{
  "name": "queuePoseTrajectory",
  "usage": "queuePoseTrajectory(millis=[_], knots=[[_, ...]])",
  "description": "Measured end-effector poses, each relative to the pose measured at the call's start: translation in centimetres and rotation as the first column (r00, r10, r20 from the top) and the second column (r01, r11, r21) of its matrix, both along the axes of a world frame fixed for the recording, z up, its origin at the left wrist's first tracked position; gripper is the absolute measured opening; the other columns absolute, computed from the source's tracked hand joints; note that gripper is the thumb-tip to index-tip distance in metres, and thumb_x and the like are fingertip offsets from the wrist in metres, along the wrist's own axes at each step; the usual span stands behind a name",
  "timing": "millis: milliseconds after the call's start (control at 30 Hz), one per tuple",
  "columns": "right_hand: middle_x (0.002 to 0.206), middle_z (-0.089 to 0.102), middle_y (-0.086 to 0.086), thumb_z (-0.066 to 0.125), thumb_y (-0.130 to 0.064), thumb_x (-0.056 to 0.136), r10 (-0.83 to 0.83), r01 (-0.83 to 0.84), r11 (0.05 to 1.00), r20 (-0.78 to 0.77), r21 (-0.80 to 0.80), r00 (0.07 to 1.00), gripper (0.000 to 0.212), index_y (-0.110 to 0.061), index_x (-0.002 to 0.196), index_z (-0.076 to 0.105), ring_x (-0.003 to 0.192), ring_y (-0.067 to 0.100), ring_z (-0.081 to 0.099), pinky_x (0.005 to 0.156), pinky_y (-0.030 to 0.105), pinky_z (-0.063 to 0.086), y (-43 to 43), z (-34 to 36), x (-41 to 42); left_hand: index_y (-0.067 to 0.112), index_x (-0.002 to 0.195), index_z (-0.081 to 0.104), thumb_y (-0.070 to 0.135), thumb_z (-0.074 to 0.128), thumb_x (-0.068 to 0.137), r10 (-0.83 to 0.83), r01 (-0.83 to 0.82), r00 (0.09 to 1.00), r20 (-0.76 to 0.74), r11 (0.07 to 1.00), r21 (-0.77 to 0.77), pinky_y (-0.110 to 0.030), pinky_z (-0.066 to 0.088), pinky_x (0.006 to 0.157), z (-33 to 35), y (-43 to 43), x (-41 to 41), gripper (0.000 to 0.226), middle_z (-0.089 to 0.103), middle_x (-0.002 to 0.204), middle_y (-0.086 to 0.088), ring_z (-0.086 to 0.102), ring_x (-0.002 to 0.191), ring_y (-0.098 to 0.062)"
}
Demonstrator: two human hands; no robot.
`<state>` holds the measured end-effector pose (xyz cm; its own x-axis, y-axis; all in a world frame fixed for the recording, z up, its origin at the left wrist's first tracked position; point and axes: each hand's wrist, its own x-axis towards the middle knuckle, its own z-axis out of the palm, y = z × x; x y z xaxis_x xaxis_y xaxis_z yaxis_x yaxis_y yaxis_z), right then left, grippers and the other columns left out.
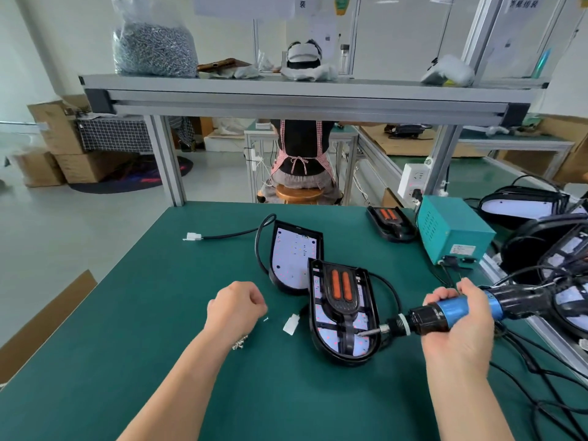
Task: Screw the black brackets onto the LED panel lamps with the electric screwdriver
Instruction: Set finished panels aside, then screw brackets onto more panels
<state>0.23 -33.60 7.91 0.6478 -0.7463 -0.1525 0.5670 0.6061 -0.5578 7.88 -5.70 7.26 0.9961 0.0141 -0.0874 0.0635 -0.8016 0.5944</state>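
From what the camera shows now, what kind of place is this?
Probably a factory assembly line: the green-matted workbench with an aluminium-frame shelf, a clear plastic bag of silver screws, and the blue-and-black electric screwdriver in the right hand.

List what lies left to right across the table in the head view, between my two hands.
Going right: left hand → loose screw → white connector → LED panel lamp carrying its black bracket → right hand, holding the electric screwdriver.

Teal box (pixel 451 230), wooden stool (pixel 299 194)
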Motion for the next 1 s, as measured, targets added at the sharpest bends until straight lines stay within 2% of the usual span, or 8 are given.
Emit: queuePoseTrajectory(millis=[133, 233, 400, 467, 600, 733, 833, 1000], knots=[[0.070, 0.053, -0.004, 0.069, -0.016, 0.091, 0.022, -0.022, 0.999, -0.013, 0.030, 1.000, 0.018, -0.015, 0.094, 0.052, 0.061, 0.011, 0.057, 0.065, 0.023, 0.050, 0.8, -0.1, 0.0, 0.029, 0.081, 0.061, 0.029, 0.067, 0.085, -0.087, 0.080, 0.996, 0.019, 0.966, 0.244, -0.032, 0.037, 0.089, -1.0, 0.1, -0.1, 0.008, 0.067, 0.087, 0.012, 0.062, 0.090, -0.015], [0.071, 0.053, -0.004, 0.070, -0.017, 0.090, 0.022, -0.021, 0.999, -0.015, 0.039, 1.000, 0.019, -0.015, 0.095, 0.052, 0.062, 0.011, 0.057, 0.067, 0.023, 0.050, 1.0, 0.0, 0.0, 0.029, 0.084, 0.059, 0.030, 0.065, 0.088, -0.114, 0.086, 0.990, 0.079, 0.951, 0.297, -0.030, 0.030, 0.087, -1.4, 0.0, -0.1, 0.007, 0.068, 0.093, 0.011, 0.062, 0.093, -0.016], [0.067, 0.055, -0.004, 0.071, -0.018, 0.090, 0.023, -0.021, 0.999, -0.028, 0.049, 0.999, 0.017, -0.015, 0.091, 0.053, 0.060, 0.011, 0.058, 0.065, 0.023, 0.051, 1.3, 0.1, -0.2, 0.028, 0.085, 0.054, 0.027, 0.059, 0.093, -0.186, 0.134, 0.977, 0.107, 0.919, 0.372, -0.030, 0.032, 0.091, -1.4, -0.2, 0.1, 0.010, 0.066, 0.100, 0.008, 0.058, 0.101, -0.018], [0.065, 0.055, -0.004, 0.071, -0.018, 0.090, 0.023, -0.021, 0.998, -0.035, 0.063, 0.999, 0.018, -0.015, 0.092, 0.054, 0.060, 0.011, 0.058, 0.064, 0.023, 0.052, 1.4, 0.3, -0.2, 0.026, 0.086, 0.050, 0.022, 0.054, 0.096, -0.213, 0.144, 0.965, 0.153, 0.918, 0.369, -0.031, 0.036, 0.092, -1.8, -0.2, 0.0, 0.011, 0.064, 0.100, 0.005, 0.056, 0.099, -0.021], [0.064, 0.055, -0.004, 0.072, -0.017, 0.089, 0.018, -0.015, 0.997, -0.038, 0.079, 0.999, 0.017, -0.014, 0.091, 0.055, 0.058, 0.011, 0.059, 0.063, 0.023, 0.053, 1.4, 0.6, -0.1, 0.021, 0.084, 0.047, 0.009, 0.045, 0.094, -0.209, 0.129, 0.947, 0.245, 0.943, 0.308, -0.033, 0.038, 0.090, -2.3, 0.1, -0.3, 0.016, 0.061, 0.087, 0.004, 0.054, 0.084, -0.023], [0.065, 0.056, -0.003, 0.073, -0.017, 0.088, 0.027, -0.024, 0.997, -0.041, 0.072, 0.999, 0.019, -0.014, 0.091, 0.055, 0.059, 0.012, 0.060, 0.063, 0.024, 0.053, 1.2, 0.6, -0.1, 0.022, 0.089, 0.056, 0.001, 0.046, 0.089, -0.117, 0.051, 0.956, 0.268, 0.969, 0.241, -0.031, 0.034, 0.088, -2.3, 0.6, -0.1, 0.023, 0.062, 0.086, 0.007, 0.055, 0.086, -0.021], [0.065, 0.057, -0.004, 0.074, -0.017, 0.088, 0.028, -0.024, 0.996, -0.046, 0.083, 0.999, 0.020, -0.013, 0.093, 0.055, 0.060, 0.012, 0.060, 0.064, 0.024, 0.054, 1.0, 0.3, -0.2, 0.021, 0.091, 0.061, 0.005, 0.050, 0.090, -0.075, 0.023, 0.968, 0.238, 0.976, 0.215, -0.030, 0.032, 0.086, -2.2, 0.6, 0.2, 0.020, 0.065, 0.086, 0.008, 0.058, 0.087, -0.021], [0.064, 0.057, -0.004, 0.073, -0.017, 0.088, 0.026, -0.022, 0.996, -0.051, 0.092, 0.998, 0.019, -0.014, 0.091, 0.055, 0.059, 0.012, 0.060, 0.064, 0.024, 0.054, 0.8, 0.4, -0.1, 0.022, 0.099, 0.065, 0.018, 0.059, 0.092, -0.099, 0.057, 0.979, 0.178, 0.972, 0.227, -0.032, 0.033, 0.090, -1.5, -0.3, 1.5, 0.010, 0.067, 0.098, 0.007, 0.059, 0.100, -0.021]])
